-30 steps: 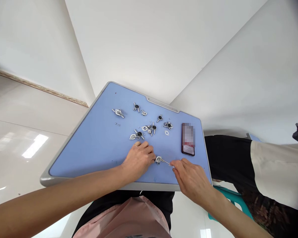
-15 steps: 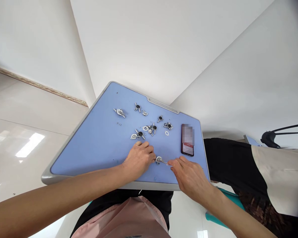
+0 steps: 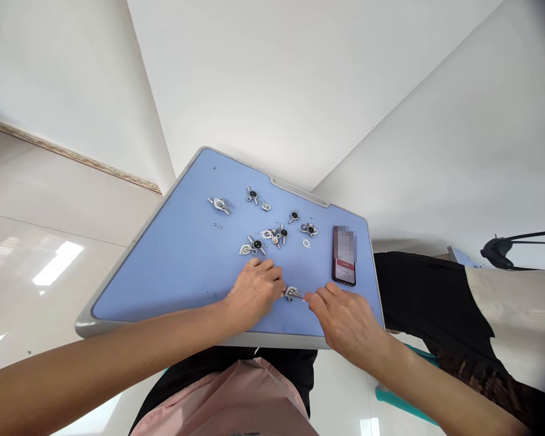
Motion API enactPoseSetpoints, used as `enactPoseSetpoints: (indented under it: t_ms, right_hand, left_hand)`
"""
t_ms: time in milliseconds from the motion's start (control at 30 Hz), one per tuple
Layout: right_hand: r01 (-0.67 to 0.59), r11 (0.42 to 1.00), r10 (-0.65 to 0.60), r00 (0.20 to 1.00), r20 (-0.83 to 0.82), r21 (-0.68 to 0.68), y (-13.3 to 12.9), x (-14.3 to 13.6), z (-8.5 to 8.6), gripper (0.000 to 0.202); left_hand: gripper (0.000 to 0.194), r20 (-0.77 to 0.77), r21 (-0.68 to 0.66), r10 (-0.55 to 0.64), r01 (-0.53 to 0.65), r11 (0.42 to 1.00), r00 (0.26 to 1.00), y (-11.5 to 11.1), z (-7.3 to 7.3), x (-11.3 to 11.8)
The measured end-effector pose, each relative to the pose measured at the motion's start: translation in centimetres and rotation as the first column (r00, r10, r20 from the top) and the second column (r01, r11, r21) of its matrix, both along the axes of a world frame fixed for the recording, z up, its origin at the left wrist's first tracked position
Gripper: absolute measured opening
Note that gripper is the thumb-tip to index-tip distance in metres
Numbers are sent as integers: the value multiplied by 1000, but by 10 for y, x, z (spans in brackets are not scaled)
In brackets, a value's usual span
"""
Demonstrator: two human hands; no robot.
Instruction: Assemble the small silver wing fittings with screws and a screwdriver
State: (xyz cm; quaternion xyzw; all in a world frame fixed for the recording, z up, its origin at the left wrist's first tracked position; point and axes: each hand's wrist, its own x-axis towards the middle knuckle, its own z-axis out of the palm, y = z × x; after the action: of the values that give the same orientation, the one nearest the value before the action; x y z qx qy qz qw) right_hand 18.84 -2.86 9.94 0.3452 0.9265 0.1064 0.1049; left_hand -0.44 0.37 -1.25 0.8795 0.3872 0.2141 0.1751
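My left hand (image 3: 260, 289) is closed at the left end of a small metal flanged pipe fitting (image 3: 292, 294), low over the blue tabletop. From the right, my right hand (image 3: 338, 309) pinches a thin metal rod (image 3: 300, 297) that meets this fitting; its rear end is hidden in my fingers, so I cannot tell its kind. Just beyond my left hand lies another fitting with a black round cap (image 3: 257, 244), beside a metal flange plate (image 3: 244, 249).
Several more capped fittings (image 3: 284, 232) lie farther back, with a loose flat gasket (image 3: 306, 243) and small screws (image 3: 217, 226). A flanged fitting (image 3: 219, 205) rests at back left. A phone (image 3: 344, 272) lies at the right. Another person (image 3: 418, 297) is beyond the table's right edge.
My right hand has moved slightly left toward the fitting, and less of the rod shows. My left hand keeps its grip; the view has shifted slightly.
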Motion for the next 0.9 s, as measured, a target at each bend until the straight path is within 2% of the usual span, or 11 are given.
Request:
enactPoseSetpoints:
  t_ms: [100, 300, 433, 567, 700, 900]
  right_hand:
    - [-13, 999, 10, 997, 80, 29, 3, -7, -3, 19]
    - [88, 995, -95, 980, 175, 47, 4, -26, 5, 18]
    - [15, 999, -23, 979, 204, 40, 6, -25, 10, 9]
    - [-61, 994, 45, 985, 168, 91, 14, -16, 6, 25]
    - [-70, 993, 48, 978, 205, 98, 16, -17, 8, 32]
    - [-81, 997, 79, 944, 319, -7, 12, -28, 16, 16]
  left_hand:
    - [23, -11, -3, -2, 2, 1000, 1000, 0, 1, 0]
    - [29, -18, 27, 7, -6, 1000, 1000, 0, 2, 1]
    - [28, -16, 67, -2, 3, 998, 1000, 1, 1, 2]
    - [26, -71, 71, -19, 24, 997, 997, 2, 2, 2]
    - [23, -130, 63, -57, 66, 996, 990, 3, 6, 2]
    - [21, -169, 113, -62, 82, 990, 984, 3, 8, 1]
